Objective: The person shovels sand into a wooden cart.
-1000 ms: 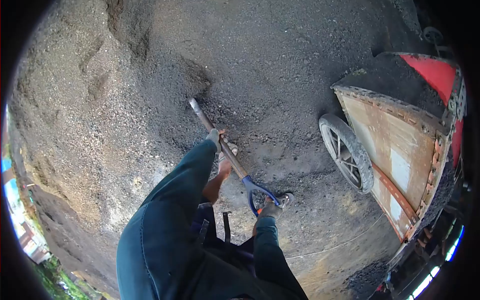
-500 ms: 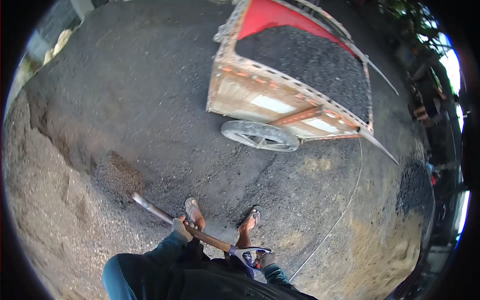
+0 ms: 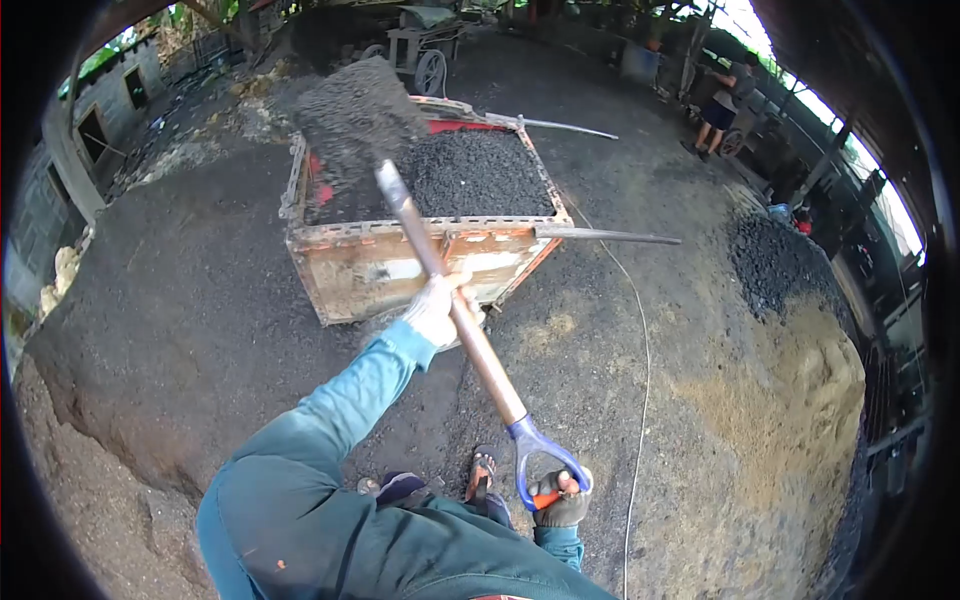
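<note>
My left hand (image 3: 436, 311), in a pale glove, is closed round the brown shaft of a shovel (image 3: 487, 372). My right hand (image 3: 563, 498), in a dark glove with bare fingertips, grips the orange bar inside the shovel's blue D-shaped handle. The shovel slants up and away from me, its far end over the near left of a wooden cart (image 3: 345, 281). A blurred mass of dark gravel (image 3: 360, 115) hangs over the cart's left part and hides the blade. Inside the cart lies a heap of dark gravel (image 3: 478, 172) against red inner walls.
Two cart poles, one nearer me (image 3: 620, 236), stick out to the right. A thin cable (image 3: 643, 350) runs along the ground. At right are a black heap (image 3: 775, 262) and a sandy mound (image 3: 810, 370). Another person (image 3: 727, 105) stands far back right. A brown bank (image 3: 90, 460) lies at lower left.
The shovel has swung up from the pile at lower left to over the cart, carrying gravel. My left arm has stretched forward; both hands keep their grip. The view has tilted up.
</note>
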Available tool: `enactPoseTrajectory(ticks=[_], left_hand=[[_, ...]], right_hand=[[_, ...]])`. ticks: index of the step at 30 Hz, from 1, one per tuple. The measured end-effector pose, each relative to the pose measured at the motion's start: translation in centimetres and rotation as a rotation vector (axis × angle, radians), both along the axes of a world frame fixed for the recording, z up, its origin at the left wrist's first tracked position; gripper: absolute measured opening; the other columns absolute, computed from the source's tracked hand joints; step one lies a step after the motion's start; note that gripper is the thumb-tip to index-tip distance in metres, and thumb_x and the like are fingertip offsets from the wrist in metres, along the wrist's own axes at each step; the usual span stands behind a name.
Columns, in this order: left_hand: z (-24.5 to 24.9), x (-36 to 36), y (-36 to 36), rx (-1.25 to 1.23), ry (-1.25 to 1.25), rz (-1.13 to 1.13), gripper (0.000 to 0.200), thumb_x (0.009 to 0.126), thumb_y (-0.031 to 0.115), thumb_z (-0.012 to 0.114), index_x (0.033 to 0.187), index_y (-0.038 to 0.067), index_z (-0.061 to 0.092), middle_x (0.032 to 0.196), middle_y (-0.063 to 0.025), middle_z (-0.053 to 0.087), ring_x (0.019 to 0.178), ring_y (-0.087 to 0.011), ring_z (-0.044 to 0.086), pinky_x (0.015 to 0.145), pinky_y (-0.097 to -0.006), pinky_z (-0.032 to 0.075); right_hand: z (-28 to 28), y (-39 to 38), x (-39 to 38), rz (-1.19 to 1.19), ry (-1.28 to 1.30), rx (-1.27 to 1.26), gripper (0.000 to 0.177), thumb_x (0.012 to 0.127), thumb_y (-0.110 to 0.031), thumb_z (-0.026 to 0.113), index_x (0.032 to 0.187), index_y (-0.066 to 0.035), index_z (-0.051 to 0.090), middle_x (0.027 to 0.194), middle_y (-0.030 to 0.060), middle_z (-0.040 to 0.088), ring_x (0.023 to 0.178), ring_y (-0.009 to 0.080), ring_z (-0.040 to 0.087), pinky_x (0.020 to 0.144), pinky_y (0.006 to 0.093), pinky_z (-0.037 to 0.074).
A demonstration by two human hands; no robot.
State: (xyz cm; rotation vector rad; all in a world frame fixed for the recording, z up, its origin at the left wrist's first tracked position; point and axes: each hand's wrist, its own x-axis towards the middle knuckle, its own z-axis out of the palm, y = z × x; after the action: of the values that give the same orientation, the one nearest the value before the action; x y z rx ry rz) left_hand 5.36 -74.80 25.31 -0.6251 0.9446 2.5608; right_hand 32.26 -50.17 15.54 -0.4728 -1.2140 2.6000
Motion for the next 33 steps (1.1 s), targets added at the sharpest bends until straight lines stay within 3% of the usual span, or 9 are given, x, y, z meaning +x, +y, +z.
enactPoseTrajectory(ticks=[3,6,11,17,20,21,24,28,33], left_hand=[[1.5,-6.9,5.8,0.083,0.126,-0.145,0.017,0.092,0.018,0.057,0.08,0.011,0.048,0.062,-0.0003,0.05,0.055,-0.0182,0.051,0.055,-0.0387,0.048],[0.6,-10.8,9.8,0.133,0.213,-0.28,0.017,0.09,0.019,0.061,0.078,0.011,0.05,0.063,-0.0023,0.051,0.054,-0.018,0.052,0.056,-0.0385,0.05],[-6.5,-13.9,12.0,0.07,0.118,-0.34,0.014,0.087,0.017,0.066,0.09,0.012,0.053,0.064,-0.0012,0.052,0.054,-0.0188,0.054,0.056,-0.0427,0.052],[-3.5,-9.7,7.7,0.162,0.255,-0.299,0.022,0.086,0.025,0.069,0.09,0.009,0.053,0.074,-0.0074,0.056,0.07,-0.0279,0.06,0.073,-0.0498,0.053],[-1.6,-6.5,1.4,0.075,0.453,-0.195,0.029,0.084,0.033,0.069,0.089,0.008,0.054,0.08,-0.0108,0.058,0.078,-0.0329,0.062,0.077,-0.0547,0.052],[-0.9,-4.9,-1.0,0.042,0.555,-0.106,0.03,0.084,0.035,0.068,0.088,0.009,0.055,0.08,-0.0104,0.057,0.08,-0.0323,0.062,0.079,-0.0544,0.051],[-2.1,1.3,-6.7,-0.135,0.73,0.198,0.027,0.085,0.038,0.066,0.083,0.013,0.057,0.077,-0.0055,0.055,0.078,-0.0252,0.06,0.082,-0.048,0.048],[-13.1,10.5,-11.8,-0.049,0.205,0.595,0.025,0.086,0.034,0.064,0.075,0.013,0.055,0.072,-0.0002,0.051,0.065,-0.0166,0.049,0.071,-0.038,0.042],[-36.8,17.9,-12.1,0.127,-0.551,0.752,0.031,0.086,0.031,0.06,0.067,0.013,0.044,0.063,-0.0028,0.047,0.059,-0.0207,0.045,0.066,-0.0399,0.043]], right_hand=[[5.8,-1.2,-1.3,-0.312,0.073,0.361,0.034,0.076,-0.029,0.075,0.08,-0.004,0.052,0.066,0.0091,0.057,0.053,0.019,0.057,0.048,0.0354,0.051],[2.4,-0.5,-3.6,-0.579,0.16,1.074,0.037,0.076,-0.032,0.076,0.084,-0.003,0.054,0.067,0.0102,0.056,0.056,0.023,0.059,0.05,0.0363,0.048],[3.7,-0.5,-6.2,-0.232,0.471,1.893,0.03,0.062,-0.011,0.073,0.09,-0.013,0.061,0.084,0.0039,0.059,0.083,0.0267,0.062,0.08,0.0442,0.049],[-3.9,3.3,-9.1,-0.209,0.312,1.816,0.023,0.069,-0.009,0.071,0.088,-0.016,0.059,0.095,0.0039,0.06,0.102,0.0263,0.06,0.098,0.0511,0.04],[-9.3,5.3,-12.9,0.007,0.493,1.38,0.025,0.073,-0.012,0.074,0.096,-0.012,0.063,0.103,0.0096,0.064,0.104,0.0316,0.062,0.093,0.0451,0.047],[-6.6,4.4,-13.3,0.079,0.399,1.352,0.017,0.08,-0.011,0.069,0.096,-0.01,0.063,0.107,0.0107,0.065,0.1,0.0272,0.065,0.087,0.0367,0.052],[-10.8,3.2,-15.0,0.373,0.012,0.719,0.013,0.085,-0.01,0.066,0.095,-0.003,0.061,0.1,0.0085,0.066,0.091,0.0174,0.065,0.082,0.0331,0.053],[-14.6,-0.3,-16.0,0.593,-0.35,0.313,0.02,0.087,-0.009,0.064,0.104,-0.001,0.059,0.089,0.0075,0.066,0.081,0.0155,0.064,0.071,0.0268,0.054],[-27.5,2.0,-9.0,0.51,-0.665,0.793,0.013,0.081,-0.006,0.064,0.094,-0.002,0.064,0.08,0.0066,0.066,0.075,0.0142,0.063,0.068,0.0282,0.052]])
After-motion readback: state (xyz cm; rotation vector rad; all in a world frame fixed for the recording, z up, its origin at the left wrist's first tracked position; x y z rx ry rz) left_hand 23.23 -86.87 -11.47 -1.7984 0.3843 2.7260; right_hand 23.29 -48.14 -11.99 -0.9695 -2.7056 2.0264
